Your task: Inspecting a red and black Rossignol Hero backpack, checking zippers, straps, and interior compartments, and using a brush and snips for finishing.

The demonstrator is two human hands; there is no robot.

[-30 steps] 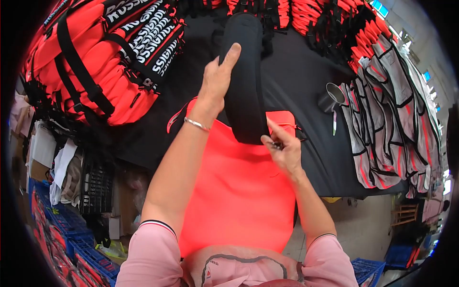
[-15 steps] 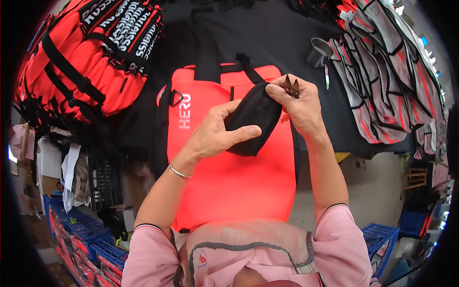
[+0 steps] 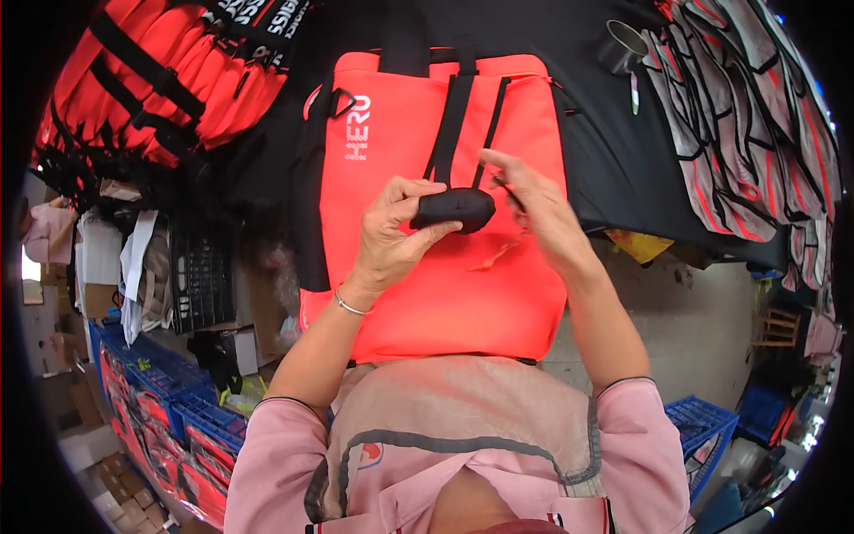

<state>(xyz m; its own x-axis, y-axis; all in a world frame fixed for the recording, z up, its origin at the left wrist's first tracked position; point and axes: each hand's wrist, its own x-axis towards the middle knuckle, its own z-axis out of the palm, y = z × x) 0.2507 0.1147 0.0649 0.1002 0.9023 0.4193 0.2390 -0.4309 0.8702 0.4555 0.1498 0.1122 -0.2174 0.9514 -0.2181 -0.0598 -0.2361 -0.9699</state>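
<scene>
A bright coral-red bag [image 3: 445, 311] with black sides and straps lies flat in front of me, partly on the black-covered table [image 3: 614, 178]. My left hand [image 3: 396, 231] pinches a black padded strap [image 3: 455, 210] between thumb and fingers, its rounded end pointing right. Black webbing [image 3: 452, 129] runs from the strap to the bag's top. My right hand [image 3: 538, 214], slightly blurred and apart from the strap, grips small dark thread snips [image 3: 509, 190]. A thin orange-red cord [image 3: 498, 254] dangles below that hand.
Red bags with black straps [image 3: 169, 80] are stacked at far left. Grey pieces with black edging [image 3: 721, 133] lie at far right, near a metal cup [image 3: 624, 44]. Blue crates [image 3: 147, 365] stand at lower left, another blue crate [image 3: 703, 427] at lower right.
My right hand has let go of the strap and moved down with the snips. The strap has turned so its end points right. The bag now appears higher in view.
</scene>
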